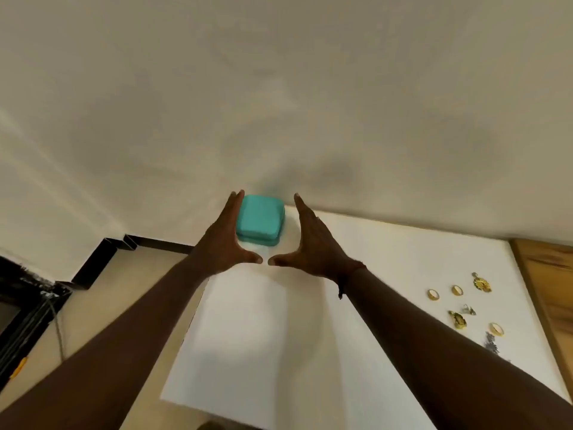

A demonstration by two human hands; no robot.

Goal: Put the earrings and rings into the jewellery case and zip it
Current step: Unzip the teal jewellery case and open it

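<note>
Jewellery case: a teal jewellery case (260,220), square with rounded corners, lid down, sits at the far edge of the white bench (387,274), close to the pale wall (279,88).
Left hand: the left hand (228,234) reaches out with fingers straight and together, thumb spread wide; its fingers lie along the case's left side. I cannot tell whether they touch it.
Right hand: the right hand (313,240) mirrors it, fingers straight and thumb spread, just beside the case's right side with a strip of white bench showing between them.
Hands together: the 2 hands frame the case and hold nothing; the thumb tips point at each other in front of the case, nearly meeting.
Wrist: a dark thread bracelet (344,283) circles the right wrist.
Rings: 3 gold rings (433,294) lie loose on the bench on the right, well apart from the case.
Earrings: gold earrings (481,283) and smaller silvery pieces (491,342) lie scattered among the rings; the details are too small to make out.
Bench edge: a wooden border (545,290) runs along the bench's right side.
Left side: a black frame (93,262) runs along the foot of the wall past the bench.
</note>
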